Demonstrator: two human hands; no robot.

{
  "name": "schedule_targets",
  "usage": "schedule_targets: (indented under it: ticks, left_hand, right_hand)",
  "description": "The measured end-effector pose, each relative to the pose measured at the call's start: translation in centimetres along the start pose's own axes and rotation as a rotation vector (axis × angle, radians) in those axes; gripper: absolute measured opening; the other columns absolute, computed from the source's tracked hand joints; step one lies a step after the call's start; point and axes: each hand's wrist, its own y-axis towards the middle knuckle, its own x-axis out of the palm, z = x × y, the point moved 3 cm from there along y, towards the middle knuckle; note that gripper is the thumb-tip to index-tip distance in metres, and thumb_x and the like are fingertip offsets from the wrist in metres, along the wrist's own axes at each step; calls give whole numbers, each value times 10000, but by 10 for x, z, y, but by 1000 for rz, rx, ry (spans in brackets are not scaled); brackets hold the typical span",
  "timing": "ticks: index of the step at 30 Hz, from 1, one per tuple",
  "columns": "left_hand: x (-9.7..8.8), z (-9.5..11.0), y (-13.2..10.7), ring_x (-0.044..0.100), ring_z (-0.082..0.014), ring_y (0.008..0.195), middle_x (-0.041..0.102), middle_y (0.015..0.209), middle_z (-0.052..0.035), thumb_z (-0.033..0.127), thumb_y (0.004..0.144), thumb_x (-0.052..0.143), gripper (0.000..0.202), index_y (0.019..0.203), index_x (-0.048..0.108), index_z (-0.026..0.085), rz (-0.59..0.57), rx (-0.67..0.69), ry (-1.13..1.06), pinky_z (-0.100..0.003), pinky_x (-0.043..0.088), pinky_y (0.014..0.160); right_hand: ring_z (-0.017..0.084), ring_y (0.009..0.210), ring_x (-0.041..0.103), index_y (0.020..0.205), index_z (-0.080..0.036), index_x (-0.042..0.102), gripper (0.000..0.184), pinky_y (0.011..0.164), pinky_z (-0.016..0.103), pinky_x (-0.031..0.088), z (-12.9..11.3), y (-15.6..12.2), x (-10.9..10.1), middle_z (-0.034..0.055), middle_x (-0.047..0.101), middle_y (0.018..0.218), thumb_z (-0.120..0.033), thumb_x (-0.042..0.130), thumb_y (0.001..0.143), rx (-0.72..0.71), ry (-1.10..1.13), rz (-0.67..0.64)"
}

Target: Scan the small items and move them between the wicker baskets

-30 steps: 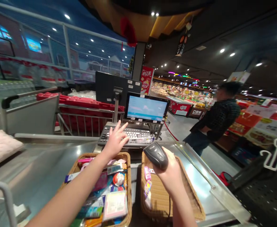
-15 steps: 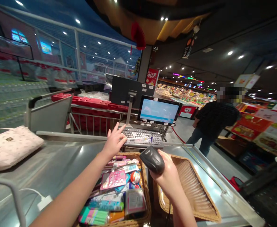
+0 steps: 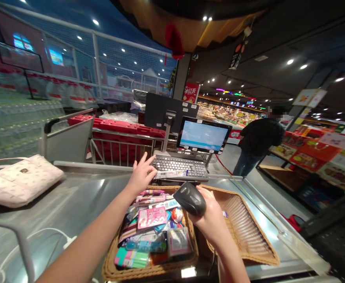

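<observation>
My right hand (image 3: 212, 220) is wrapped round a black barcode scanner (image 3: 190, 197), held over the gap between two wicker baskets. My left hand (image 3: 141, 173) reaches forward with fingers spread, its fingertips at the left edge of the grey keyboard (image 3: 180, 166). Below my left forearm, the left wicker basket (image 3: 113, 268) holds several small packaged goods. The right wicker basket (image 3: 243, 228) looks almost bare. Behind the keyboard stands a lit screen (image 3: 202, 135).
A pale pink handbag (image 3: 19, 180) lies on the steel counter (image 3: 81, 200) at the left. Red shopping carts (image 3: 122, 135) stand behind the register. A person in a dark shirt (image 3: 259, 137) stands in the aisle at the right. A white cable (image 3: 43, 239) runs across the counter.
The view has swung left, bringing the handbag into sight. My left hand has slid from the middle of the keyboard to its left edge. The scanner stays in my right hand.
</observation>
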Motion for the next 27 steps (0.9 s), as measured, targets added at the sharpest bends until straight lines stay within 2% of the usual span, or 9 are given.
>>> schedule_targets:
  ticks: [4,11,18,20,23,27]
  left_hand:
    - [4,-19,-12,155,-319,1491,449,1508,-39,373,888,448,311,688,615,203,-145,-21,24,-713,96,1114]
    - [15,-50,-47,96,-326,1500,393,1542,-22,375,890,441,326,691,633,202,-445,-136,38,-713,97,1112]
    - [33,-54,-84,141,-339,1490,435,1515,-31,353,869,499,290,673,646,199,-646,-142,88,-673,120,1131]
    - [37,-50,-93,169,-346,1483,469,1493,-33,328,836,549,255,641,648,197,-658,-104,170,-663,78,1141]
    - [39,-39,-96,194,-359,1474,508,1464,-40,331,779,638,189,642,655,202,-612,-45,269,-664,20,1142]
    - [45,-14,-78,223,-336,1469,482,1485,-59,426,840,602,214,821,696,235,-495,22,262,-665,94,1140]
  right_hand:
    - [326,1221,554,1090,-219,675,403,1046,525,406,3,-6,-2,103,689,1142,-184,618,693,62,23,-64]
    - [324,1157,594,1088,-233,683,422,977,476,458,17,-12,0,90,701,1131,-179,613,675,149,30,-76]
    - [282,1032,630,1060,-221,681,393,930,424,468,27,-12,-1,77,706,1086,-168,606,678,138,42,-100]
    - [294,1061,620,1052,-216,681,368,936,431,466,32,-12,-3,82,704,1099,-198,617,690,147,37,-86]
    - [298,1081,615,1043,-209,681,363,949,437,461,42,-13,-8,87,702,1116,-203,610,688,148,27,-71]
    - [297,1066,629,1027,-194,684,333,939,427,474,67,-19,-29,94,711,1092,-230,602,705,158,-15,-7]
